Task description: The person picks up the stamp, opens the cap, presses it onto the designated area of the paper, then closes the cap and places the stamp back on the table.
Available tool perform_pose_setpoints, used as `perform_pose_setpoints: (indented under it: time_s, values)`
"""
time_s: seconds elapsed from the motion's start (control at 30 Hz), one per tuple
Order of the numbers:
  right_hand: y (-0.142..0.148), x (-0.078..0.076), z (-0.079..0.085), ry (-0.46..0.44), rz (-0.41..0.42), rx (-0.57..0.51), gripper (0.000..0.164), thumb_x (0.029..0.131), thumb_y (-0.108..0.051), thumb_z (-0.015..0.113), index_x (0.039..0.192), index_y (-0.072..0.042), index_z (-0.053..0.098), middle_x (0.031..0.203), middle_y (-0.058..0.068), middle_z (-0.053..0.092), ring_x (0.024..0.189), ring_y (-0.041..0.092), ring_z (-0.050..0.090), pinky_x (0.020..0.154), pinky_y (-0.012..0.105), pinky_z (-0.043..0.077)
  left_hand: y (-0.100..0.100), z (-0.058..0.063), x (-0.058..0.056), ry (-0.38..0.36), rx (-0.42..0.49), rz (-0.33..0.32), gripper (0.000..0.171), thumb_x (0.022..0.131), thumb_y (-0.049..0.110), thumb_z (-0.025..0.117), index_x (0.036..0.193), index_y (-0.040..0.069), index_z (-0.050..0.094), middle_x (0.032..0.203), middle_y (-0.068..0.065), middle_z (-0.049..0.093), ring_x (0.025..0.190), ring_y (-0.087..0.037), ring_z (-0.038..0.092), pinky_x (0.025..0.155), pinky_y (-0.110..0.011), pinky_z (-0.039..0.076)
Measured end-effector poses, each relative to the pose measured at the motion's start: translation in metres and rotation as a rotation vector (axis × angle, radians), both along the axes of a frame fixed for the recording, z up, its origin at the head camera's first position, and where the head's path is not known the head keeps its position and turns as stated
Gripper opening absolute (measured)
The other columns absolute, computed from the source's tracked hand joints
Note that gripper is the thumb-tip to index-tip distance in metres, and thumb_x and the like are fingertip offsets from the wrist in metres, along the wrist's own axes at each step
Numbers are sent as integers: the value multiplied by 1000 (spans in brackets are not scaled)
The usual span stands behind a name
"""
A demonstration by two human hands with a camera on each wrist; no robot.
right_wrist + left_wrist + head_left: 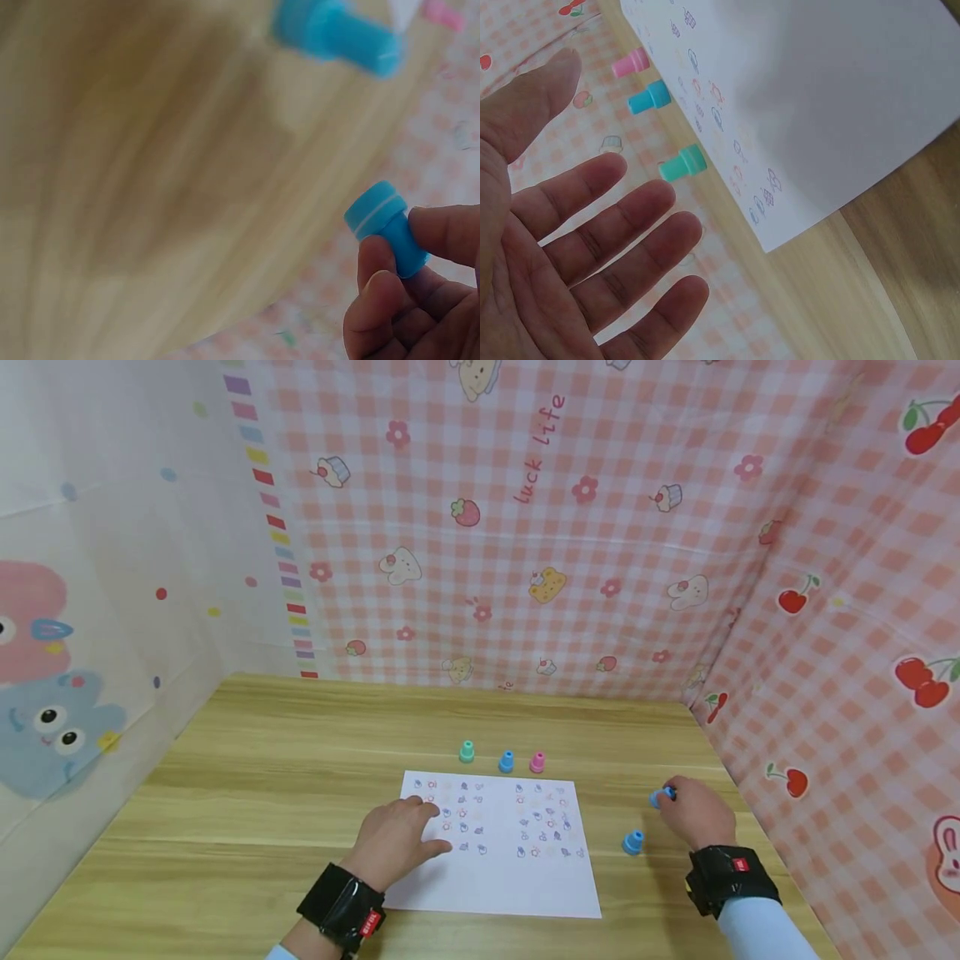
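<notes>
My right hand (697, 814) pinches a small blue stamp (386, 217) between thumb and fingers, over the right part of the table. Its wider ringed end points away from the palm in the right wrist view. Another blue stamp (633, 842) stands upright on the table, just left of this hand. My left hand (397, 839), fingers spread and relaxed, is over the left side of a white sheet (502, 889) and holds nothing. Rows of small stamped pictures in blue, red and purple cover the sheet's upper part in two groups.
Behind the sheet's far edge stand a green stamp (467, 752), a blue stamp (506, 762) and a pink stamp (537, 762). The wooden table (247, 793) meets a pink checked cloth (510, 543) at the back, with patterned cloth on both sides too.
</notes>
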State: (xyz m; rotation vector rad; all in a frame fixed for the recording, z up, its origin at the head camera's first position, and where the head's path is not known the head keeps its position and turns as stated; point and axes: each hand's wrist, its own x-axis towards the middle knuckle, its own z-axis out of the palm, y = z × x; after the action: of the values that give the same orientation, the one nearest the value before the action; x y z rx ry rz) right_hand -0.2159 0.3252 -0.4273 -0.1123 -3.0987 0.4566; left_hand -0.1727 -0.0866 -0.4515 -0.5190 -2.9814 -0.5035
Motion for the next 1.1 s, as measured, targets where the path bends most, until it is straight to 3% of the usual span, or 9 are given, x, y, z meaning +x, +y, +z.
perform_pose_setpoints:
  time_s: [0.3, 0.5, 0.73, 0.9, 1.1]
  values:
    - [26, 7, -25, 8, -34, 65, 26, 88, -12, 56, 103, 7, 65, 89, 24, 69, 66, 28, 57, 57, 46, 49, 1, 2, 2, -7, 11, 0, 50, 71, 43, 79, 105, 6, 72, 98, -13, 73, 86, -28, 66, 70, -45, 55]
    - [27, 10, -34, -19, -29, 79, 27, 88, -12, 57, 106, 7, 64, 95, 27, 69, 72, 33, 61, 61, 53, 51, 0, 0, 1, -4, 8, -3, 50, 72, 44, 78, 105, 8, 72, 98, -12, 73, 85, -27, 65, 69, -44, 55]
    - [24, 10, -37, 9, -9, 108, 28, 86, -11, 55, 106, 8, 62, 95, 30, 68, 73, 36, 62, 60, 55, 51, 0, 0, 2, 5, 10, -8, 51, 72, 45, 78, 105, 7, 72, 99, -13, 73, 86, -28, 65, 70, -44, 55]
    - [22, 10, -36, 8, -14, 112, 40, 86, -12, 56, 117, 13, 56, 101, 34, 66, 79, 40, 63, 63, 57, 51, 0, 0, 2, 1, 11, -5, 50, 72, 44, 78, 105, 7, 72, 99, -13, 73, 86, -28, 65, 70, -45, 55]
    - [21, 7, -29, -51, -61, 115, 56, 85, -28, 58, 124, 11, 52, 109, 35, 63, 84, 43, 62, 65, 57, 51, 0, 0, 2, 3, 11, 1, 49, 72, 44, 78, 105, 8, 72, 98, -12, 73, 86, -27, 65, 70, -44, 55]
